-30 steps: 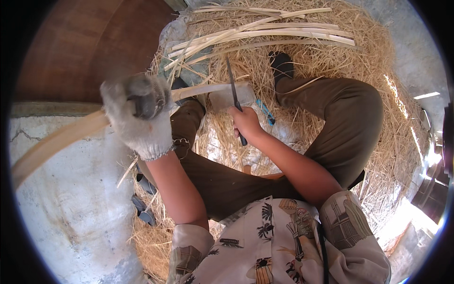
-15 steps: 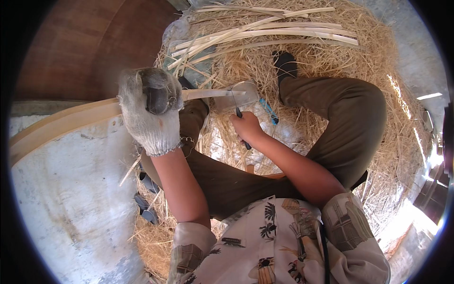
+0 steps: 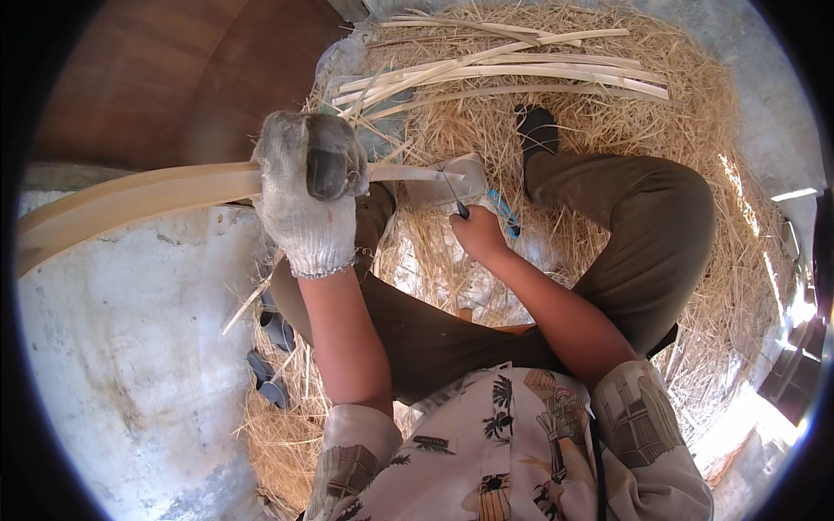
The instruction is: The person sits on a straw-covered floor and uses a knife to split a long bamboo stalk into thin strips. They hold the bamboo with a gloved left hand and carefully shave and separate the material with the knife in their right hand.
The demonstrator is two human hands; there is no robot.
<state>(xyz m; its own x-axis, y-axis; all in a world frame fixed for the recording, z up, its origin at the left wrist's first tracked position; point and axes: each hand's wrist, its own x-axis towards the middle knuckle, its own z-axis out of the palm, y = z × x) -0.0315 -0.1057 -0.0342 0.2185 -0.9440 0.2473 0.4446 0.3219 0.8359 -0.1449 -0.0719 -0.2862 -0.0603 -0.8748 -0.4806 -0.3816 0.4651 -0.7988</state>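
Note:
My left hand (image 3: 304, 217), in a worn white knit glove with a dark patch, is closed around a long pale bamboo strip (image 3: 156, 193). The strip runs in from the left, and its narrower end comes out past the glove over a flat greyish block (image 3: 472, 182). My bare right hand (image 3: 479, 234) grips a knife (image 3: 462, 209) by its dark handle. The thin blade crosses the strip near its tip; whether it has cut in is too small to tell. Beside the block lies a blue tool or cutter (image 3: 504, 211), partly over straw.
Several split bamboo strips (image 3: 539, 71) lie on the straw (image 3: 625, 122) at the far side. My bent legs (image 3: 643, 208) frame the work. A brown wooden panel (image 3: 174, 78) stands at the far left, above pale concrete (image 3: 139, 347). Dark sandals (image 3: 268, 379) rest beside my left leg.
My left hand and the bamboo strip have shifted right and slightly away from me. My right hand has turned, hiding the handle's lower end. The view has also shifted a little.

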